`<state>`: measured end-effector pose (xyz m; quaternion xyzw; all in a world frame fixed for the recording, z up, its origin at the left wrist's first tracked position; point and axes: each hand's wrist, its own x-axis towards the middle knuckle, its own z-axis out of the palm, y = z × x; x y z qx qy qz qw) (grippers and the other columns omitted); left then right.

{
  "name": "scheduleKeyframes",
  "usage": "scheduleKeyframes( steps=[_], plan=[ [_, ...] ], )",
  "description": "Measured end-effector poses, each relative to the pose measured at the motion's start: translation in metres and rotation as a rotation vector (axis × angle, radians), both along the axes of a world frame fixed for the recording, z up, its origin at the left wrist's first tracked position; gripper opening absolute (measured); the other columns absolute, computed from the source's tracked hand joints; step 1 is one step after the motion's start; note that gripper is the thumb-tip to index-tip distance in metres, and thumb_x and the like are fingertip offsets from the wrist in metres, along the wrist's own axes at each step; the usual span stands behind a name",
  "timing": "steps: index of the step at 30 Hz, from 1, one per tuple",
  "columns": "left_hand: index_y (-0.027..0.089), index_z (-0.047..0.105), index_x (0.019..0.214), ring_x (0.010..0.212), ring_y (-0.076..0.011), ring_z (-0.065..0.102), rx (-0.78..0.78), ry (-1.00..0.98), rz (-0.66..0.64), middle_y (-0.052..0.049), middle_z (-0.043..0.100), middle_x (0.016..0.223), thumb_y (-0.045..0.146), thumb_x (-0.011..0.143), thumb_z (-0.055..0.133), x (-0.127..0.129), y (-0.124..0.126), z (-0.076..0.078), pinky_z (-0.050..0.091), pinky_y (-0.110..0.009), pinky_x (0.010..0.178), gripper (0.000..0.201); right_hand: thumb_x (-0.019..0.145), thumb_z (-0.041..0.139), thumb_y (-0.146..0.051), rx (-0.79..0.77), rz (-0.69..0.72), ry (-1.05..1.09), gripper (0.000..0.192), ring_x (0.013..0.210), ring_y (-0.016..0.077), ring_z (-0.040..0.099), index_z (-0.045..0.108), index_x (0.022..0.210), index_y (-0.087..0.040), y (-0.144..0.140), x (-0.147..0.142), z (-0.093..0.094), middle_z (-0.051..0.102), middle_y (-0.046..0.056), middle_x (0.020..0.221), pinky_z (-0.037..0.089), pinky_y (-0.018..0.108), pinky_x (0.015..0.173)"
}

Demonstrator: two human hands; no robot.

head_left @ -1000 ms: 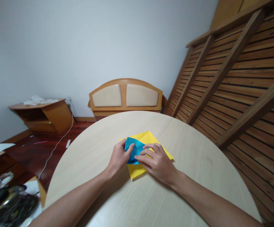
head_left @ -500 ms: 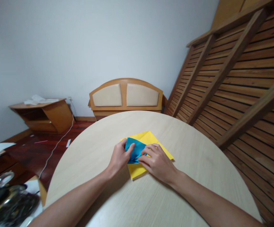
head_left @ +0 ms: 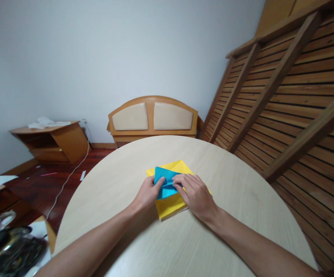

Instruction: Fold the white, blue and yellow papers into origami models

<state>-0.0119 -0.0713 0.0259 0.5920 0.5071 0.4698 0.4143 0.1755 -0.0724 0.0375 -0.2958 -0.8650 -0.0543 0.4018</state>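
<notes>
A folded sheet of blue paper [head_left: 164,175] is held between my two hands, with a crease or fold running across its middle. My left hand [head_left: 149,189] grips its left edge, thumb on top. At the paper's right side, my right hand [head_left: 195,192] pinches the fold between thumb and fingers. Under the blue paper lies yellow paper [head_left: 167,209], flat on the round pale table [head_left: 230,231] and partly covered by the blue sheet and my right hand. The fingertips beneath the blue paper are hidden.
A wooden headboard [head_left: 152,99] stands beyond the table against the wall. Slatted wooden panels [head_left: 288,123] lean at the right. On the left are a low cabinet [head_left: 69,144] with papers, a white cable [head_left: 65,187] on the floor, and clutter [head_left: 14,246] near the table edge.
My right hand has shifted slightly up and right along the blue paper. The paper's fold now shows more openly, and its lower part lies flatter. My left hand keeps its grip.
</notes>
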Motion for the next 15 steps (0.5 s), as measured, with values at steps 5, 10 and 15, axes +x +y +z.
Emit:
scheduleKeyframes(
  steps=[5,10,15],
  plan=[
    [0.013,0.069,0.085,0.075,-0.0240,0.066,-0.136,-0.185,-0.019,-0.012,0.074,0.084,0.065,0.076,0.063,-0.005,0.004,-0.002,0.052,-0.033,0.068,0.054,0.099,0.052,-0.020,0.095,0.127,0.064,0.010,0.089,0.0202,0.066,0.061,0.101,-0.023,0.000,0.009,0.004,0.074,0.005,0.099,0.050,0.036,0.081],
    [0.011,0.070,0.090,0.078,-0.0245,0.066,-0.132,-0.212,0.021,-0.013,0.074,0.091,0.069,0.070,0.067,-0.006,0.005,-0.002,0.053,-0.033,0.068,0.061,0.100,0.046,-0.019,0.243,0.371,-0.044,0.022,0.101,0.0185,0.065,0.062,0.112,-0.028,-0.001,0.017,0.006,0.074,0.002,0.109,0.048,0.040,0.097],
    [0.012,0.067,0.078,0.067,-0.0182,0.059,0.025,-0.071,0.034,-0.007,0.069,0.077,0.064,0.078,0.063,-0.004,0.002,0.000,0.050,-0.030,0.064,0.052,0.101,0.044,-0.021,0.226,0.259,-0.072,0.024,0.102,0.0204,0.066,0.065,0.112,-0.026,-0.001,0.015,0.008,0.074,0.003,0.112,0.054,0.038,0.087]
  ],
)
